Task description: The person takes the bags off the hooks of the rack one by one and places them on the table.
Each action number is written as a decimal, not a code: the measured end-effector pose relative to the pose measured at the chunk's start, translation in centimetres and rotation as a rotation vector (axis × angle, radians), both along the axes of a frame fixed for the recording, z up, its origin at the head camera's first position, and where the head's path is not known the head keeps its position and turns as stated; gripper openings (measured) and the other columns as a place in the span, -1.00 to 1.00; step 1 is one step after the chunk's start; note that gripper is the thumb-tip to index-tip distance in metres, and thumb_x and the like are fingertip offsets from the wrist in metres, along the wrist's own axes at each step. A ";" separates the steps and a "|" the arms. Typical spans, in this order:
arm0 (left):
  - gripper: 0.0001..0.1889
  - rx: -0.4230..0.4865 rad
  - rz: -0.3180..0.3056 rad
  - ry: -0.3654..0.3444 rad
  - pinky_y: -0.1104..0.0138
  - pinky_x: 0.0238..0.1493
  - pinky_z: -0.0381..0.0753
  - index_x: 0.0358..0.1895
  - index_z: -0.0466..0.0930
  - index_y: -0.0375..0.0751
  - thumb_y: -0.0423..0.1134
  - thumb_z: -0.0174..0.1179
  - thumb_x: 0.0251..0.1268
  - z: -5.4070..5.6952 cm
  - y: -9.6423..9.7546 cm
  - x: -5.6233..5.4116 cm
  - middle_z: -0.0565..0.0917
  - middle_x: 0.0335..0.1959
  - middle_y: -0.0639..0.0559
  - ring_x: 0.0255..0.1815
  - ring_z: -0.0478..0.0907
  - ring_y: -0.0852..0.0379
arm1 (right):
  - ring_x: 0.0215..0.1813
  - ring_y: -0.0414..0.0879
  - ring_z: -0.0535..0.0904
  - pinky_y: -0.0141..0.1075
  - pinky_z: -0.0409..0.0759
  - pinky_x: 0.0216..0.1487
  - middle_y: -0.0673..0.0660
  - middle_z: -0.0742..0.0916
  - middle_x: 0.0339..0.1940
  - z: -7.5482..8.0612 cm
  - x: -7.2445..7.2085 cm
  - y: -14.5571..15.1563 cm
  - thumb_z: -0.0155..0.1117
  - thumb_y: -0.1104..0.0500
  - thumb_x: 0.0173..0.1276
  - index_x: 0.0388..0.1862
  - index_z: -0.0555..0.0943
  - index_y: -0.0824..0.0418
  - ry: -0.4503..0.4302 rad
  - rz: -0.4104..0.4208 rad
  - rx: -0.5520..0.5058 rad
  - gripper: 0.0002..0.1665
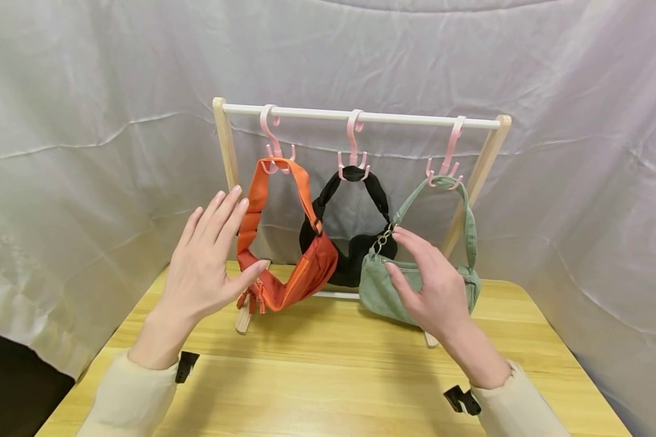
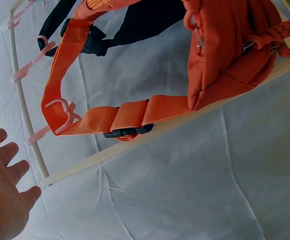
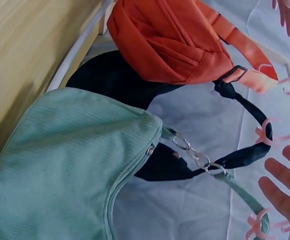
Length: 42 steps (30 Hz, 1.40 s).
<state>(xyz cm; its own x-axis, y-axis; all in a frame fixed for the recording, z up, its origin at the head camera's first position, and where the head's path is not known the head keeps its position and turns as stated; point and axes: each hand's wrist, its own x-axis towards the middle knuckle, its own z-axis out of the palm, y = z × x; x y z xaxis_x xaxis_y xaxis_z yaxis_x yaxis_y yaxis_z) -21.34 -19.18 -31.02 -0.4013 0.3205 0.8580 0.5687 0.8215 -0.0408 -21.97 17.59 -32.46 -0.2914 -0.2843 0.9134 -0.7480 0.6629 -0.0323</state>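
Three bags hang by their straps from pink hooks on a rack. At the left is an orange-red bag (image 1: pixel 300 273) with a wide orange strap (image 3: pixel 240 40). A black bag (image 1: pixel 355 255) hangs in the middle, partly hidden behind its neighbours. The green bag (image 3: pixel 74 160) at the right has a zip and a ring chain (image 1: pixel 381 241) at one strap end. My left hand (image 1: pixel 210 255), fingers straight and palm forward, is in front of the orange-red bag's left side. My right hand (image 1: pixel 432 279) is held before the green bag with relaxed fingers. Neither hand holds anything.
The rack has a white bar (image 1: pixel 317 114) and wooden legs (image 1: pixel 481 164). Pink hooks (image 1: pixel 353 136) are spaced along the bar. It stands on a wooden table (image 1: pixel 306 376) with grey-white curtain (image 1: pixel 115 73) behind and at both sides.
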 end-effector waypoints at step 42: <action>-0.07 -0.001 -0.066 0.087 -0.11 0.60 0.10 0.59 0.28 -0.20 0.47 -0.13 0.46 6.5 1.7 -2.9 0.27 0.64 -0.09 0.62 0.20 -0.18 | 0.37 0.01 0.59 0.00 0.65 0.22 0.11 0.63 0.41 2.3 -3.0 -7.2 0.19 -0.01 0.53 0.38 0.57 0.21 -0.084 0.110 0.034 -0.46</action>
<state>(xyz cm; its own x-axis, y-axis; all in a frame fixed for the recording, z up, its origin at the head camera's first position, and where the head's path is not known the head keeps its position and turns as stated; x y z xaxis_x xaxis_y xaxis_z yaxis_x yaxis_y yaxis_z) -24.26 -17.48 -24.57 -0.3032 0.3446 0.8884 0.6159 0.7823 -0.0932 -24.95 10.35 -30.18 -0.3323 -0.3493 0.8761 -0.8116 0.5791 -0.0769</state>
